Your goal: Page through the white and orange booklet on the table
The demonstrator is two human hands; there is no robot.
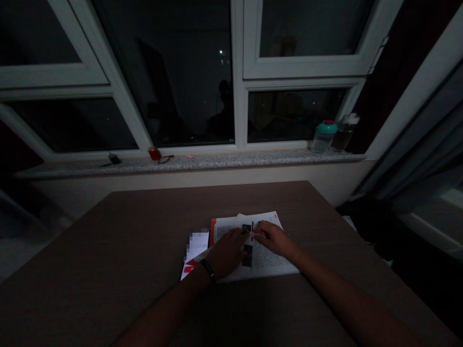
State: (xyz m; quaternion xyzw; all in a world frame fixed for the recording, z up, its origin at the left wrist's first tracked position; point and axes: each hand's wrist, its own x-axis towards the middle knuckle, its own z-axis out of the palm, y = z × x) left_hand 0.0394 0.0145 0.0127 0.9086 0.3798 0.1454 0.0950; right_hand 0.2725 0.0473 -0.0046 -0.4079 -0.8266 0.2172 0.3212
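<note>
From the head view, we see our right hand (272, 237) with its fingers pinched around a small pink thing (251, 234), just above the printed pages of an open book (269, 260). The fingers of our left hand (226, 250) curl in from the other side, their tips right next to that pink thing; we cannot tell whether they grip it too.

A lit phone (198, 243) lies left of the left fingers, at the book's edge, and the left wristband (208, 271) sits behind them, towards us. Bare table (144, 231) surrounds the book. Well beyond the fingers, off to the right, a bottle (324, 139) with a green lid stands on the windowsill (224, 160).

We judge the pinch the weak point: the pink thing is tiny, so a slight slip could drop it onto the print, where dim light would make it hard to find. If both hands pull unevenly, it might bend or tear, though we cannot make out its material. Our left forearm, leaning close, could nudge the phone or drag the pages askew.
</note>
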